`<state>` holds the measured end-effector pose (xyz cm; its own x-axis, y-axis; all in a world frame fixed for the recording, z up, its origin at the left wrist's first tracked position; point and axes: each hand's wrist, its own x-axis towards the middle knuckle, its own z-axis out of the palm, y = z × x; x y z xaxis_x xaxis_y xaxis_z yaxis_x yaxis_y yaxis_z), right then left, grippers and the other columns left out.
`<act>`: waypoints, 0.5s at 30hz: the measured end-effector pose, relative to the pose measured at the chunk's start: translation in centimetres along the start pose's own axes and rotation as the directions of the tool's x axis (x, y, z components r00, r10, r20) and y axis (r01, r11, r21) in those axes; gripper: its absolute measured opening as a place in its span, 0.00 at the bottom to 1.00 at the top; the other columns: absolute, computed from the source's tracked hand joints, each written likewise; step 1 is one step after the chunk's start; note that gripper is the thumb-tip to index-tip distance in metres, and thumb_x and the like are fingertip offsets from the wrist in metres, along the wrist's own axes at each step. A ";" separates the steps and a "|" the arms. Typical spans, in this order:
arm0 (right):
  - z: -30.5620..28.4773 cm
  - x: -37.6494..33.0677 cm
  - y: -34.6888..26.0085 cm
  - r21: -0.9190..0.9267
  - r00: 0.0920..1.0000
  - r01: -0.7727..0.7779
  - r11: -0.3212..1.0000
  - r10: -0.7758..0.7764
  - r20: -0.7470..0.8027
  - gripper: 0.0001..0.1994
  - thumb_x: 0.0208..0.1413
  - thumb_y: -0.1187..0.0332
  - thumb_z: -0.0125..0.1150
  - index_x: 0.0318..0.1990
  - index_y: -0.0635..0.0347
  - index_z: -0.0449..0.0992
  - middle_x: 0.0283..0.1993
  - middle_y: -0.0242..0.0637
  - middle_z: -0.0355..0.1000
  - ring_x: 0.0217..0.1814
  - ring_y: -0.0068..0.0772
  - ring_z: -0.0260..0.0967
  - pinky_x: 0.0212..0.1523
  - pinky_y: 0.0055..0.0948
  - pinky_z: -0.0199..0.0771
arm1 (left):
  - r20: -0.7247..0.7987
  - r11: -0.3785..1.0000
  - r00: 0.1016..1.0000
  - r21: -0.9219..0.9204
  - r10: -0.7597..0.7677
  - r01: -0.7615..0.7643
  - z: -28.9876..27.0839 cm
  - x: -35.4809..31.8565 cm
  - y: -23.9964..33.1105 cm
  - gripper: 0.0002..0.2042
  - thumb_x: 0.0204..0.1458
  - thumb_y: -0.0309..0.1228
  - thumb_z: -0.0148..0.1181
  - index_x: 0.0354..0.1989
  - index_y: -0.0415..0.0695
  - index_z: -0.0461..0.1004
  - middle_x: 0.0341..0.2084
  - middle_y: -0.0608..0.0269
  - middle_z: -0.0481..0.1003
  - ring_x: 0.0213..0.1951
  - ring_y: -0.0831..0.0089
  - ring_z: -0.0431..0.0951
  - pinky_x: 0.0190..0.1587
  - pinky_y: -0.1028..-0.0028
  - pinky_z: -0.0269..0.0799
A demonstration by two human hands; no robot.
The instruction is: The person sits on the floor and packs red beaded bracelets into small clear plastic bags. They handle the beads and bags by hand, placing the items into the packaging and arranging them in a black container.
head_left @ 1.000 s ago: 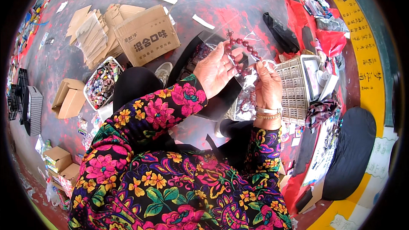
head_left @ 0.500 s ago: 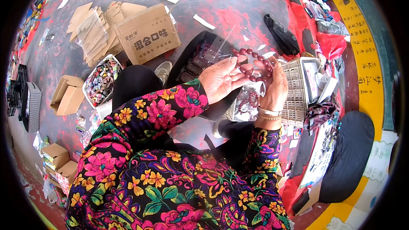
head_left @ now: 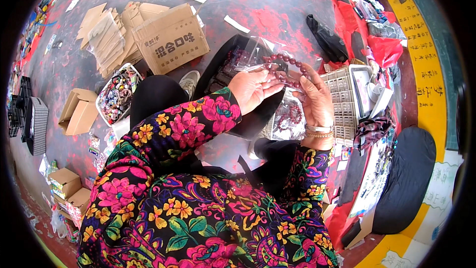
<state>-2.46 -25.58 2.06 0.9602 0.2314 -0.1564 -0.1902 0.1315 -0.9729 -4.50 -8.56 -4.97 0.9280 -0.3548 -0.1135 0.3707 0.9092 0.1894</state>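
Hands above grey floor

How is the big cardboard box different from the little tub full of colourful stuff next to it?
The cardboard box is brown, bigger and lies tipped on its side, while the tub is white-rimmed, smaller and sits upright. The box shows only its plain printed side; the tub is open on top and packed with many-coloured small things. Both rest on the grey floor, away from the hands.
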 end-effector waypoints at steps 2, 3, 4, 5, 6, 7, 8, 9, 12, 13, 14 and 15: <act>0.2 -0.1 -0.1 0.003 0.999 -0.027 1.000 0.027 -0.019 0.17 0.56 0.70 0.53 0.53 0.64 0.65 0.42 0.40 0.73 0.41 0.25 0.71 0.33 0.19 0.67 | -0.003 0.999 0.999 0.005 0.032 -0.032 0.0 0.2 0.1 0.12 0.56 0.24 0.44 0.48 0.34 0.65 0.46 0.48 0.69 0.52 0.58 0.68 0.58 0.60 0.61; 0.2 -0.1 -0.1 0.005 0.999 -0.041 0.999 0.041 -0.028 0.17 0.55 0.70 0.53 0.52 0.63 0.65 0.41 0.39 0.74 0.40 0.24 0.71 0.32 0.18 0.67 | -0.007 1.000 1.000 -0.004 0.030 -0.030 0.2 0.1 0.1 0.13 0.56 0.24 0.45 0.48 0.35 0.65 0.46 0.48 0.69 0.51 0.59 0.68 0.58 0.61 0.62; 0.0 -0.1 0.0 0.006 0.998 -0.032 0.999 0.033 -0.046 0.15 0.55 0.70 0.54 0.50 0.63 0.67 0.40 0.38 0.74 0.39 0.23 0.71 0.31 0.18 0.67 | -0.010 1.000 1.000 -0.013 0.026 -0.026 0.7 0.0 0.1 0.13 0.56 0.24 0.45 0.48 0.36 0.65 0.45 0.49 0.69 0.51 0.59 0.68 0.58 0.61 0.62; -0.3 -0.1 0.2 0.007 0.998 -0.024 1.000 0.024 -0.063 0.14 0.55 0.70 0.54 0.49 0.63 0.68 0.38 0.37 0.74 0.38 0.22 0.71 0.31 0.17 0.67 | -0.013 0.999 1.000 -0.023 0.022 -0.022 1.0 -0.1 0.1 0.13 0.55 0.24 0.46 0.49 0.37 0.65 0.45 0.49 0.69 0.51 0.59 0.69 0.58 0.62 0.62; -0.5 -0.1 0.3 0.007 0.997 -0.015 1.000 0.015 -0.081 0.13 0.55 0.70 0.54 0.47 0.62 0.69 0.37 0.35 0.74 0.38 0.22 0.71 0.30 0.17 0.66 | -0.011 1.000 1.000 -0.014 0.012 -0.012 1.1 -0.1 0.1 0.13 0.55 0.24 0.47 0.49 0.38 0.66 0.45 0.50 0.70 0.50 0.60 0.69 0.57 0.62 0.63; -0.4 -0.1 0.4 0.031 0.992 -0.018 0.999 0.022 -0.126 0.11 0.55 0.70 0.54 0.45 0.62 0.70 0.36 0.35 0.74 0.37 0.21 0.71 0.29 0.17 0.66 | -0.009 1.000 1.000 -0.005 0.006 -0.006 1.2 -0.2 0.2 0.13 0.55 0.25 0.48 0.49 0.39 0.66 0.45 0.50 0.70 0.50 0.61 0.69 0.57 0.63 0.63; -0.2 -0.2 0.4 0.055 0.985 -0.021 0.998 0.030 -0.170 0.10 0.55 0.69 0.54 0.43 0.61 0.72 0.36 0.34 0.74 0.37 0.20 0.71 0.29 0.17 0.66 | -0.008 1.000 1.000 0.004 -0.001 0.001 1.2 -0.2 0.2 0.13 0.55 0.25 0.48 0.49 0.40 0.66 0.45 0.51 0.70 0.50 0.61 0.70 0.57 0.64 0.63; 0.0 -0.2 0.4 0.079 0.976 -0.022 0.997 0.038 -0.214 0.09 0.56 0.69 0.54 0.41 0.61 0.73 0.35 0.34 0.74 0.36 0.20 0.71 0.28 0.16 0.66 | -0.012 1.000 1.000 0.015 -0.006 0.006 1.2 -0.3 0.2 0.13 0.54 0.25 0.49 0.49 0.41 0.67 0.44 0.51 0.71 0.49 0.62 0.70 0.56 0.64 0.64; 0.5 -0.3 0.4 0.078 0.958 0.009 0.997 0.014 -0.288 0.08 0.56 0.67 0.54 0.39 0.61 0.74 0.33 0.32 0.74 0.32 0.19 0.71 0.25 0.16 0.65 | -0.045 0.999 0.999 0.044 -0.018 0.020 0.9 -0.3 0.0 0.14 0.53 0.24 0.52 0.48 0.42 0.68 0.44 0.52 0.71 0.48 0.63 0.71 0.55 0.66 0.65; 0.4 -0.3 0.5 0.017 0.958 0.019 1.000 -0.014 -0.286 0.08 0.56 0.67 0.54 0.39 0.61 0.74 0.32 0.32 0.74 0.30 0.20 0.70 0.24 0.16 0.65 | -0.070 0.998 0.997 0.052 -0.020 0.024 0.5 -0.2 -0.2 0.13 0.53 0.23 0.52 0.48 0.42 0.68 0.44 0.52 0.71 0.47 0.64 0.72 0.55 0.66 0.65; 0.1 -0.2 0.7 -0.045 0.958 0.030 0.999 -0.041 -0.283 0.09 0.57 0.66 0.53 0.38 0.61 0.75 0.31 0.31 0.74 0.28 0.20 0.70 0.23 0.16 0.65 | -0.095 0.998 0.995 0.061 -0.022 0.027 0.3 -0.1 -0.4 0.13 0.52 0.22 0.52 0.48 0.42 0.69 0.44 0.53 0.71 0.47 0.65 0.72 0.54 0.66 0.65; -0.1 -0.1 0.8 -0.106 0.958 0.040 0.994 -0.068 -0.277 0.09 0.57 0.66 0.53 0.38 0.62 0.75 0.29 0.31 0.74 0.26 0.20 0.70 0.22 0.16 0.64 | -0.083 0.998 0.996 0.057 -0.019 0.023 0.1 0.0 -0.5 0.13 0.52 0.22 0.52 0.48 0.42 0.69 0.44 0.53 0.71 0.47 0.65 0.72 0.54 0.67 0.65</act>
<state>-2.69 -25.55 1.24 0.9899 -0.0547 -0.1308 -0.1289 0.0374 -0.9910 -4.73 -9.02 -4.98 0.9148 -0.3524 -0.1975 0.3939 0.8868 0.2417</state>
